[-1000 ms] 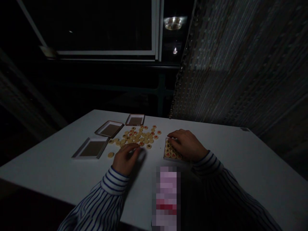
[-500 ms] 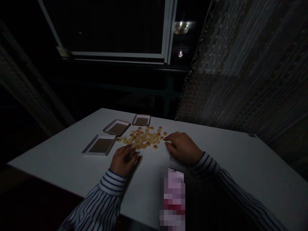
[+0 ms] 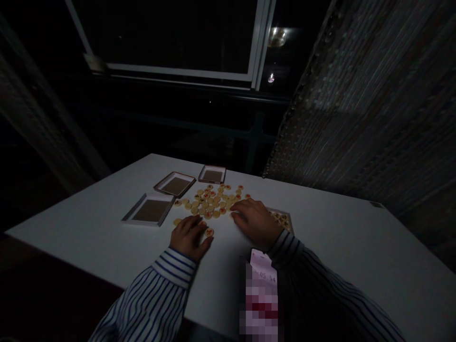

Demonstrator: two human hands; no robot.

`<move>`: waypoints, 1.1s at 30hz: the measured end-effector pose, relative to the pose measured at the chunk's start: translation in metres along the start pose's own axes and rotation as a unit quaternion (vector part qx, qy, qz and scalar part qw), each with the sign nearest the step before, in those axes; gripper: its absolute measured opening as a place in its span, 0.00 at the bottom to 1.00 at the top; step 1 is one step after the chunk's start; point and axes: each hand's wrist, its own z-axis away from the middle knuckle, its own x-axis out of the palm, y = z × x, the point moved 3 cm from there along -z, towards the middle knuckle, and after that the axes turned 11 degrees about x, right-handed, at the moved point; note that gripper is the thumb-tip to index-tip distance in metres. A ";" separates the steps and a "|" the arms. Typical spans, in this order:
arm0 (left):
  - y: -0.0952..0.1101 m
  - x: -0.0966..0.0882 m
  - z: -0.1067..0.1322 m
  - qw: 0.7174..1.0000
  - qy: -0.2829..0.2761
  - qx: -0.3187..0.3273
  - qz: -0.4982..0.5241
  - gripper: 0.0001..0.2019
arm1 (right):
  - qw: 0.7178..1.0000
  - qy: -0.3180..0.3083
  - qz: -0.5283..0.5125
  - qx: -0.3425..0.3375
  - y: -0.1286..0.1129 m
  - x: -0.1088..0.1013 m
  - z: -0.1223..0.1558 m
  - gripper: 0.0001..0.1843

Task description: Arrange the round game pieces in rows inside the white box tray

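Round wooden xiangqi pieces (image 3: 210, 203), some with red or black characters and several blank side up, lie in a loose spread mid-table. My left hand (image 3: 188, 240) rests low at the near left of the spread, fingers apart. A red-marked piece (image 3: 209, 232) lies on the table between its thumb and fingers, and another shows partly behind the fingertips. At the spread's right edge is my right hand (image 3: 254, 221), thumb and fingers parted around a pale piece at the fingertips. Beyond its wrist, a box (image 3: 290, 222) of black-marked pieces is partly hidden.
Three shallow trays (image 3: 145, 210) with brown bottoms stand at the left and back of the white table (image 3: 342, 228). A lit phone (image 3: 263, 266) lies near the front, under my right forearm. A bead curtain (image 3: 320, 118) hangs at the right; a window frame (image 3: 178, 71) is behind.
My right hand has moved left into the edge of the pieces, uncovering the box behind it. The left hand has lowered and spread, with a red-marked piece now flat beside it. The view has shifted slightly.
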 end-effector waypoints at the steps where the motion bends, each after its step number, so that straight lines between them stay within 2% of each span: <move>1: 0.000 0.001 0.001 1.000 -0.005 -0.001 -0.001 0.15 | 1.000 -0.002 -0.003 -0.001 0.000 0.004 0.000 0.14; 7: 0.000 0.006 0.004 1.000 -0.018 -0.004 -0.010 0.17 | 1.000 -0.006 -0.023 -0.020 -0.001 0.025 0.001 0.14; 17: -0.002 0.008 0.007 0.999 -0.033 0.014 -0.034 0.17 | 0.999 -0.003 -0.024 -0.030 0.003 0.040 0.002 0.13; 25: -0.002 0.010 0.006 0.997 -0.034 0.045 -0.060 0.14 | 0.999 0.001 -0.024 -0.034 0.002 0.040 0.002 0.13; 33: -0.001 0.010 0.005 0.997 -0.033 0.048 -0.055 0.12 | 0.999 0.005 -0.026 -0.037 0.001 0.039 0.003 0.13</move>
